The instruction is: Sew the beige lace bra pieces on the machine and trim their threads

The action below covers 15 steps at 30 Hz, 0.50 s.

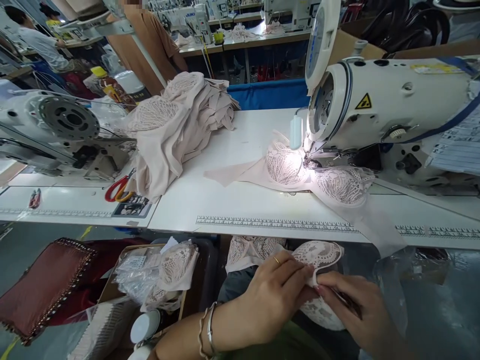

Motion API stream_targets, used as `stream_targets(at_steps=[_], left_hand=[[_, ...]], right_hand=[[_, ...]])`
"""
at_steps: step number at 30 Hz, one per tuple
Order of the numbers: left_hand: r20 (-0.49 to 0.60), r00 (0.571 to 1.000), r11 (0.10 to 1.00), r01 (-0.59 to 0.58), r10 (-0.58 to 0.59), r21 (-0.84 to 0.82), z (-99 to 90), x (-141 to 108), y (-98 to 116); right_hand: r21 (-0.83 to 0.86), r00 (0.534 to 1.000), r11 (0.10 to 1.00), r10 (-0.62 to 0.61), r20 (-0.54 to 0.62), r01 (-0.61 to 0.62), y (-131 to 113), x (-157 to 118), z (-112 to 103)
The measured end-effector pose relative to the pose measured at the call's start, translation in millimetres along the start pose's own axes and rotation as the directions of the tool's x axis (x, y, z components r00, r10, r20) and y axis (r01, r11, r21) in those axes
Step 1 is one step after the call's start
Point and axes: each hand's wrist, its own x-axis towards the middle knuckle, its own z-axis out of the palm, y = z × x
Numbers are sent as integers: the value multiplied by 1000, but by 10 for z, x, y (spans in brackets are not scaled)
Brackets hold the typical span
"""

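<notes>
My left hand [268, 295], with a ring and bracelets, pinches the edge of a pale lace bra [317, 254] over my lap. Close beside it, my right hand [356, 307] grips the same edge between thumb and fingers. The fingertips of both hands nearly meet at the seam between the lace cups. Another pale bra [287, 167] lies under the lit needle area of the sewing machine [390, 102], one band hanging over the table's front edge. A heap of beige bras [172, 125] rests left of it on the white table [232, 205].
Red-handled scissors [119, 190] lie beside a second machine [56, 127] on the left. Below the table, a box [183, 305] holds bagged lace pieces, near a white-lidded bottle [145, 325] and a brown cushion [47, 285]. People sit and stand behind. A printed ruler runs along the table edge.
</notes>
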Motion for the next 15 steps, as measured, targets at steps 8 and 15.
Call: stream_targets(at_steps=[8,15], left_hand=[[3,941,884,319,-338,-343,56,-26,-224],[6,852,704,436,-523,-560,-137,-47,-416]], right_hand=[[-292,990,952,-123,-76,96,274,-117,64],[176,956,968,131,264,-181,436,-140,-180]])
